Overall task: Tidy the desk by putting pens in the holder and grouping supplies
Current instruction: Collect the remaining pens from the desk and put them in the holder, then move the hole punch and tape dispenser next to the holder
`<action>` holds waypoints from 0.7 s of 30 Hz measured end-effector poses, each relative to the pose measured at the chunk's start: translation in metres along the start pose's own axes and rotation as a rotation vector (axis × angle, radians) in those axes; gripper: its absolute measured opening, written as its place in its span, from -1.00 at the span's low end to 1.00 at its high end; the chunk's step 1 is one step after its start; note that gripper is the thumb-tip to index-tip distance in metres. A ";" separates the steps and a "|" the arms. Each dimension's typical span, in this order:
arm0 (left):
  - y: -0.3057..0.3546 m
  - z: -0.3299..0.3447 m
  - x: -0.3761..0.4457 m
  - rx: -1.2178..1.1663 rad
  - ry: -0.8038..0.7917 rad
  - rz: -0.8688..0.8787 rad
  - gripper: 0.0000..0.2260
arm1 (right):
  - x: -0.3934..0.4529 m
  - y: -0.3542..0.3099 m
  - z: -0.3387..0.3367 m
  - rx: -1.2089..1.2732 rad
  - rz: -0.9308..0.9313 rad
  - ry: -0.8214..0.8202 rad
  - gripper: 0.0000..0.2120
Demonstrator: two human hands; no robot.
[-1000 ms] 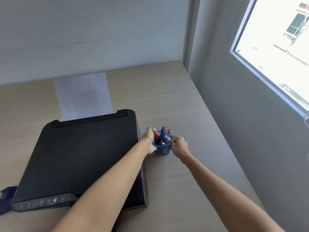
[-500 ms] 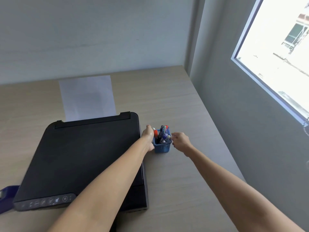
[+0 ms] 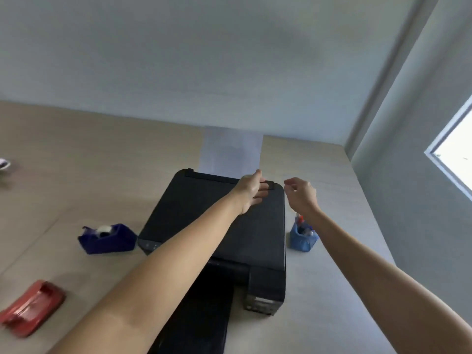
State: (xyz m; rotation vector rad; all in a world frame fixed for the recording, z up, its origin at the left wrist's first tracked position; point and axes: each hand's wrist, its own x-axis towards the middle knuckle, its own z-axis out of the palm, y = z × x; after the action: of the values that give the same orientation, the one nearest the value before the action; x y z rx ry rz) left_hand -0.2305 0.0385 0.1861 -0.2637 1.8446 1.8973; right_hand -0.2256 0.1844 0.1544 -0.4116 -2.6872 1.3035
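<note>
A small blue pen holder [image 3: 303, 238] with several pens stands on the desk just right of the black printer [image 3: 224, 221]. Part of it is hidden behind my right forearm. My left hand [image 3: 251, 190] hovers over the printer's back right corner, fingers spread, holding nothing. My right hand [image 3: 301, 194] is in the air above and beyond the holder, fingers loosely curled and apart, empty. A dark blue tape dispenser [image 3: 107, 237] sits left of the printer, and a red stapler [image 3: 30, 307] lies at the near left.
A white sheet of paper [image 3: 231, 149] sticks up from the printer's rear feed. The wall and a window [image 3: 454, 157] close off the desk [image 3: 89, 162] on the right. A small pale object [image 3: 3, 164] lies at the far left edge.
Both hands have let go of the pen holder and risen up and away from it. The view has swung left, bringing the tape dispenser and stapler into sight.
</note>
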 end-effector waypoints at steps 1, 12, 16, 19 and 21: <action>0.001 -0.022 -0.008 -0.002 0.041 0.026 -0.56 | -0.004 -0.016 0.013 0.000 -0.030 -0.028 -0.76; -0.088 -0.315 -0.121 0.142 0.518 0.002 -0.86 | -0.087 -0.174 0.233 -0.066 -0.373 -0.449 -0.75; -0.147 -0.396 -0.165 0.517 0.638 -0.108 -0.76 | -0.119 -0.197 0.314 -0.210 -0.395 -0.598 -0.69; -0.194 -0.438 -0.184 0.713 0.600 -0.288 -0.62 | -0.129 -0.199 0.361 -0.374 -0.368 -0.682 -0.52; -0.216 -0.457 -0.192 0.765 0.566 -0.351 -0.46 | -0.131 -0.194 0.386 -0.486 -0.368 -0.715 -0.46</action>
State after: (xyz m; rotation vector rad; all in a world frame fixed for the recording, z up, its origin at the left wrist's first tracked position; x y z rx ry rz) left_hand -0.0506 -0.4523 0.0480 -0.8424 2.5213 0.8287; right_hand -0.2263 -0.2590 0.0683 0.6178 -3.4151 0.7703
